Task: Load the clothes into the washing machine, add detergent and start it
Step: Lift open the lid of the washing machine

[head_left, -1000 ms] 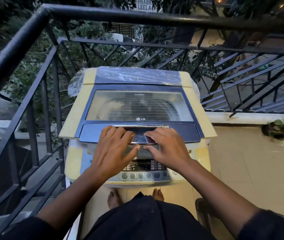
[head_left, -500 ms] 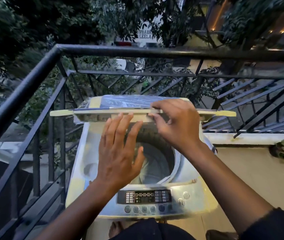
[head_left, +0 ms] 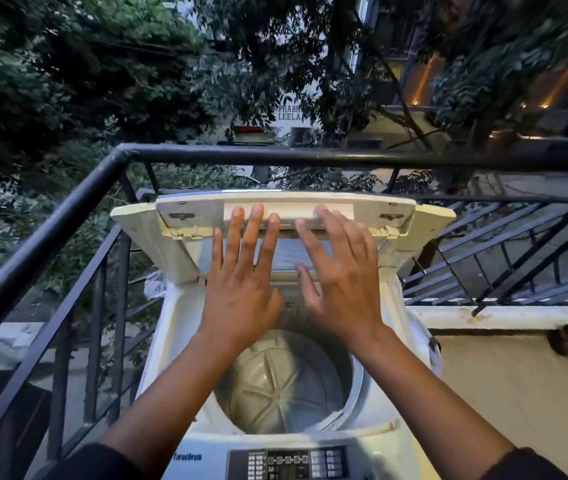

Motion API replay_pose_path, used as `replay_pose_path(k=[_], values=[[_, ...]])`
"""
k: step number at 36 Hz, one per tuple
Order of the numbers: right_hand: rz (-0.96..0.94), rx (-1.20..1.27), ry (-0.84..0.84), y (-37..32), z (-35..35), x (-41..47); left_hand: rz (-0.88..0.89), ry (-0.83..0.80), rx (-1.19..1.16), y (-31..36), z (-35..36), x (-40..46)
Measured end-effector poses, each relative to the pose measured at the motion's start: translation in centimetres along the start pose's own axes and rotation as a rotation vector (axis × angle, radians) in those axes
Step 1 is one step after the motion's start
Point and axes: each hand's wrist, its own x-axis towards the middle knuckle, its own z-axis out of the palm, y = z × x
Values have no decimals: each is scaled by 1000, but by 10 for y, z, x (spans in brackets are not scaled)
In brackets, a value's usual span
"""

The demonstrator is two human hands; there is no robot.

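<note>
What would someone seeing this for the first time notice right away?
Two open hands, the left hand and right hand, press flat against the raised folding lid of a top-loading washing machine at centre. Below them gapes the bare drum, no clothes inside. A black balcony railing wraps behind and to the left, with trees beyond.

Cream plastic washing machine lid [head_left: 144, 233], matt and slightly grimy. Smooth pale plastic drum base [head_left: 282, 386] with moulded ribs. Glossy dark control panel [head_left: 293, 464] at 6 o'clock. Black painted metal railing [head_left: 275, 155], smooth, semi-gloss, at 12 o'clock.
</note>
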Motion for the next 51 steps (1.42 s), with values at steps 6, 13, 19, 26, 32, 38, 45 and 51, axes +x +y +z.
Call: replay_pose_path(k=[6,13,19,26,32,38,45,51], values=[[55,-89,-51,12,23,21,18,-13,28,-12,12,31],[74,-60,-55,24,53,44,-7,-12,32,-18,24,58],[83,-70,-44,29,69,58,-7,-29,48,-25,32,75],[87,-80,-76,36,80,76,-30,-49,27,-31,38,93],[96,-75,-95,38,86,83,-42,-88,32,-35,41,102],[79,-59,-151,41,82,91,-36,-138,45,-41,39,110],[51,-75,-160,45,71,84,-32,-146,80,-36,34,103],[60,-59,-92,36,65,68,-27,-83,74,-27,32,85]])
